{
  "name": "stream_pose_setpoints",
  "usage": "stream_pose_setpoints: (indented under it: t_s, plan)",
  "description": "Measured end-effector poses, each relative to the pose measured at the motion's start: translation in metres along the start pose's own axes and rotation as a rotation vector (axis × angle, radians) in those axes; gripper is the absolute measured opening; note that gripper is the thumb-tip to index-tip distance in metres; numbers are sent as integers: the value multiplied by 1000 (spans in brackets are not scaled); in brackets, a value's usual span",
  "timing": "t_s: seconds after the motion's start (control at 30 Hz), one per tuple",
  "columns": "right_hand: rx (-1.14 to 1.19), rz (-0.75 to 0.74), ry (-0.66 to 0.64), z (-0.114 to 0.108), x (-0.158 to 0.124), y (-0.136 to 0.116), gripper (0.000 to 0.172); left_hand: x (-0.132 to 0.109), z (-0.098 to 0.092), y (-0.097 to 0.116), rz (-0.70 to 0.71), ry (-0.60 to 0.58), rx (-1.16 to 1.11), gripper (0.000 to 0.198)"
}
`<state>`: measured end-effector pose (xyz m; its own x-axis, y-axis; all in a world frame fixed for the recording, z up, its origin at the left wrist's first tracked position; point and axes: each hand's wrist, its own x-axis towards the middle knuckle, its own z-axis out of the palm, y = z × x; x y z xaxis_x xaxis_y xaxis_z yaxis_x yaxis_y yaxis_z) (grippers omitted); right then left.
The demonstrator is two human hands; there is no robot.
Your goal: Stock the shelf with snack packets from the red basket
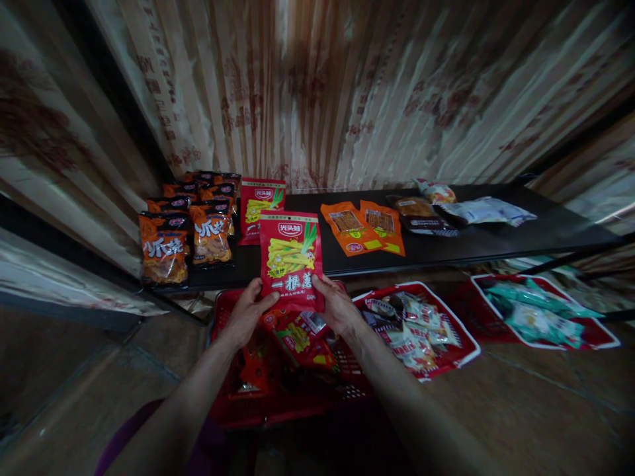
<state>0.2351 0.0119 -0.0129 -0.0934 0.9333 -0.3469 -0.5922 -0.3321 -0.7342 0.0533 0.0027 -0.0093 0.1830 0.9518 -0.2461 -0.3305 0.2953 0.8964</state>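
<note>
A red snack bag (291, 261) with yellow sticks and green scallion printed on it is held upright in front of the shelf edge. My left hand (249, 308) pinches its lower left corner, and my right hand (336, 304) grips the lower right side. Behind it, a matching red bag (258, 198) stands on the black shelf (297, 201). Left of that, orange-and-black snack bags (163, 251) stand in rows. Under my hands sits a red basket (223, 311) with more red and orange packets inside, partly hidden by my arms.
Flat orange packets (364, 228), a brown packaged snack (419, 215) and a whitish packet (489, 211) lie farther right on the shelf. Below, one red basket (469, 354) holds white-and-red packets; another basket (608, 342) holds green ones. A patterned curtain (307, 92) hangs behind; dark shelf posts stand at both sides.
</note>
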Motion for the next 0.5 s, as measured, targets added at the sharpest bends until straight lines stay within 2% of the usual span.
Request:
stream_pose_setpoints:
  t_s: [0.13,0.23,0.37,0.5]
  plan:
    - [5,19,15,1,-1,0,37,3,-1,-4,15,29,22,38]
    - [-4,27,-12,4,-3,-1,38,5,-1,-4,14,100,24,46]
    - [-23,30,-62,7,-4,-1,35,6,2,-2,27,127,26,56]
    - [-38,30,-78,6,-2,2,33,7,2,-3,42,147,91,48]
